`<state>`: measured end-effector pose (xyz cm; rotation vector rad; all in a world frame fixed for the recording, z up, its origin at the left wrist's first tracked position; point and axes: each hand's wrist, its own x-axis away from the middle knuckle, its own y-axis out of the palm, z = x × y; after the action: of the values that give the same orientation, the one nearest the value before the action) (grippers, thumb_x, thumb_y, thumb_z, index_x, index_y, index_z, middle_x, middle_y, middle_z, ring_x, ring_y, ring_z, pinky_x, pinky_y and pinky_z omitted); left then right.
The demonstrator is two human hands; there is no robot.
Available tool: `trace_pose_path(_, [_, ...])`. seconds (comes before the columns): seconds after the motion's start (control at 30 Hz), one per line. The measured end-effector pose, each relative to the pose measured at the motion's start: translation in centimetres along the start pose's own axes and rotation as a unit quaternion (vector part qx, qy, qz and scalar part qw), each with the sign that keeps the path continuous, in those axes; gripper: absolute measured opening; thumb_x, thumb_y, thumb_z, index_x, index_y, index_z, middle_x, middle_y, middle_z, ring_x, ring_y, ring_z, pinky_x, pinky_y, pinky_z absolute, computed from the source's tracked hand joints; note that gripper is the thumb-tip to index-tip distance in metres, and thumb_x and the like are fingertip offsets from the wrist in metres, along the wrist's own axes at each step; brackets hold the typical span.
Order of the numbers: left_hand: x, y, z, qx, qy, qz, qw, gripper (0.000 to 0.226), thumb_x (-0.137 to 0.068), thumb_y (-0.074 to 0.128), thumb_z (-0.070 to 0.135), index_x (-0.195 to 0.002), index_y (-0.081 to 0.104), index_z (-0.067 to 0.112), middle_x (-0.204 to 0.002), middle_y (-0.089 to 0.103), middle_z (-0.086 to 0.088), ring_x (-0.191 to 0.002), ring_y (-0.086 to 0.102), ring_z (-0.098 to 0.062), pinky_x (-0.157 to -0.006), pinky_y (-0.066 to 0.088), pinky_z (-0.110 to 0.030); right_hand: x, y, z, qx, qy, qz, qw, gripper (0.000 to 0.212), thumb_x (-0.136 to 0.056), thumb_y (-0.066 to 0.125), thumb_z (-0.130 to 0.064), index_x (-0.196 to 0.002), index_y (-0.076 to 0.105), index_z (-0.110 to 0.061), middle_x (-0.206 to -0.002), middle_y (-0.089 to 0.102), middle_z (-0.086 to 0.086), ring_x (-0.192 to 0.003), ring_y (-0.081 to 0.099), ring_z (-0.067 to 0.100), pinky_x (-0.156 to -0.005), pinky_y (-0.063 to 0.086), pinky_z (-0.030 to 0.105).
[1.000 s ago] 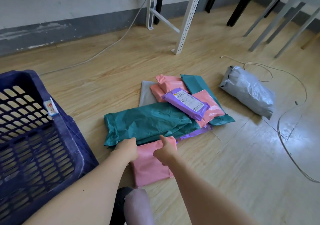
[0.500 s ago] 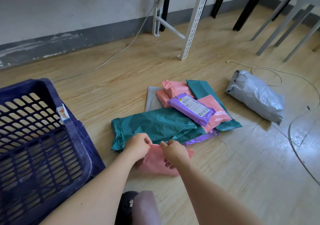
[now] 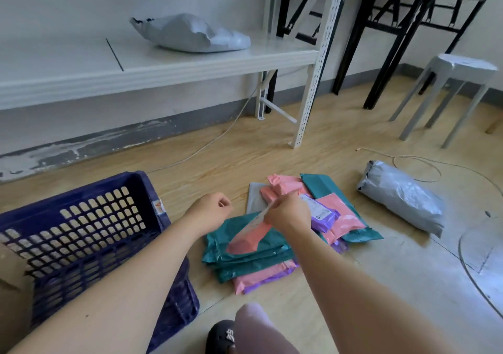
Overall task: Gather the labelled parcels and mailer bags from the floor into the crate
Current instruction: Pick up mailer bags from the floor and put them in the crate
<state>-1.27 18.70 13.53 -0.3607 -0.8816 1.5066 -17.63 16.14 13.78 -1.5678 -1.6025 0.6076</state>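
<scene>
Bare floor [image 3: 234, 163] lies open between the crate [image 3: 89, 233] and the parcel pile [image 3: 285, 233]. The crate's top is unobstructed. The shelf post [image 3: 307, 103] stands beyond the pile.

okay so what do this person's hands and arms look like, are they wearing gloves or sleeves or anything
Both are bare. The left hand and right hand have no gloves, and no rings, watch or bracelet show. Both forearms are uncovered as far as the frame's bottom edge, so no sleeve is in view. No markings or tattoos are visible.
</scene>
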Motion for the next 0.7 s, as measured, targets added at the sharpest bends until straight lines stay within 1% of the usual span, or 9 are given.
trace_pose_path(0.07, [1.2, -2.0, -0.6, 0.014, -0.002, 0.018, 1.0, 0.015, -0.094, 0.051, 0.027, -0.104, 0.059, 0.02, -0.11, 0.058, 0.0, -0.096, 0.055, -0.018, -0.077, 0.043, -0.028, 1.2, -1.1, -2.3, 0.006, -0.042, 0.013, 0.999, 0.025, -0.082, 0.05, -0.008, -0.099, 0.068, -0.007, -0.095, 0.069, 0.012, -0.092, 0.064, 0.03, -0.066, 0.04, 0.024])
trace_pose_path(0.2, [3.5, -4.9, -2.4, 0.057, -0.024, 0.049, 0.997, 0.028, -0.094, 0.053, 0.028, -0.119, 0.055, 0.016, -0.119, 0.055, -0.003, -0.098, 0.053, -0.018, -0.071, 0.042, -0.026, 3.0, -3.4, -6.0, -0.012, -0.077, 0.007, 0.997, 0.028, -0.084, 0.047, -0.006, -0.103, 0.066, -0.014, -0.091, 0.063, 0.006, -0.085, 0.058, 0.026, -0.065, 0.042, 0.026])
trace_pose_path(0.27, [4.5, -6.0, -3.6, 0.075, -0.037, 0.064, 0.994, 0.037, -0.093, 0.055, 0.027, -0.128, 0.051, 0.016, -0.13, 0.051, -0.005, -0.111, 0.052, -0.02, -0.084, 0.042, -0.028, 3.7, -3.6, -7.5, -0.028, -0.081, 0.007, 0.996, 0.029, -0.085, 0.045, -0.006, -0.103, 0.065, -0.017, -0.09, 0.06, 0.004, -0.084, 0.056, 0.025, -0.07, 0.045, 0.028])
trace_pose_path(0.33, [5.3, -7.3, -4.9, 0.086, -0.049, 0.076, 0.992, 0.048, -0.092, 0.058, 0.026, -0.136, 0.044, 0.014, -0.141, 0.043, -0.008, -0.126, 0.045, -0.023, -0.097, 0.038, -0.032, 4.3, -3.2, -8.9, -0.051, -0.085, 0.021, 0.995, 0.029, -0.085, 0.045, -0.007, -0.098, 0.067, -0.021, -0.09, 0.062, 0.003, -0.088, 0.059, 0.026, -0.081, 0.05, 0.032])
trace_pose_path(0.4, [6.1, -8.7, -6.0, 0.111, -0.062, 0.092, 0.988, 0.059, -0.089, 0.061, 0.028, -0.141, 0.037, 0.014, -0.146, 0.038, -0.008, -0.132, 0.04, -0.024, -0.102, 0.036, -0.035, 5.1, -2.3, -10.2, -0.081, -0.086, 0.033, 0.992, 0.026, -0.084, 0.046, -0.009, -0.091, 0.067, -0.022, -0.088, 0.064, 0.002, -0.087, 0.06, 0.025, -0.084, 0.052, 0.033])
trace_pose_path(0.47, [7.0, -10.2, -6.9, 0.157, -0.075, 0.117, 0.978, 0.068, -0.087, 0.064, 0.032, -0.144, 0.031, 0.016, -0.147, 0.037, -0.007, -0.132, 0.039, -0.024, -0.1, 0.035, -0.035, 5.7, -1.1, -11.6, -0.1, -0.097, 0.036, 0.99, 0.024, -0.084, 0.045, -0.011, -0.087, 0.067, -0.02, -0.089, 0.067, 0.006, -0.087, 0.062, 0.028, -0.081, 0.053, 0.034])
trace_pose_path(0.53, [7.8, -11.6, -7.8, 0.228, -0.1, 0.135, 0.959, 0.079, -0.084, 0.067, 0.039, -0.147, 0.025, 0.019, -0.148, 0.036, -0.006, -0.132, 0.039, -0.024, -0.1, 0.037, -0.037, 6.6, 0.4, -13.0, -0.113, -0.105, 0.019, 0.988, 0.023, -0.085, 0.045, -0.012, -0.083, 0.066, -0.02, -0.086, 0.066, 0.008, -0.084, 0.062, 0.028, -0.077, 0.053, 0.034])
trace_pose_path(0.6, [8.6, -12.9, -9.0, 0.294, -0.126, 0.141, 0.937, 0.083, -0.082, 0.069, 0.042, -0.148, 0.024, 0.021, -0.147, 0.037, -0.005, -0.13, 0.042, -0.025, -0.1, 0.041, -0.04, 7.4, 2.0, -14.3, -0.133, -0.11, 0.0, 0.985, 0.021, -0.086, 0.045, -0.011, -0.08, 0.063, -0.02, -0.081, 0.063, 0.005, -0.078, 0.059, 0.026, -0.069, 0.048, 0.03])
trace_pose_path(0.7, [9.5, -14.6, -11.6, 0.341, -0.158, 0.155, 0.914, 0.086, -0.078, 0.074, 0.038, -0.146, 0.025, 0.02, -0.142, 0.043, -0.005, -0.126, 0.045, -0.024, -0.1, 0.045, -0.046, 8.8, 4.9, -16.4, -0.184, -0.086, -0.028, 0.979, 0.02, -0.088, 0.045, -0.009, -0.081, 0.061, -0.019, -0.076, 0.059, 0.002, -0.071, 0.055, 0.022, -0.06, 0.04, 0.024])
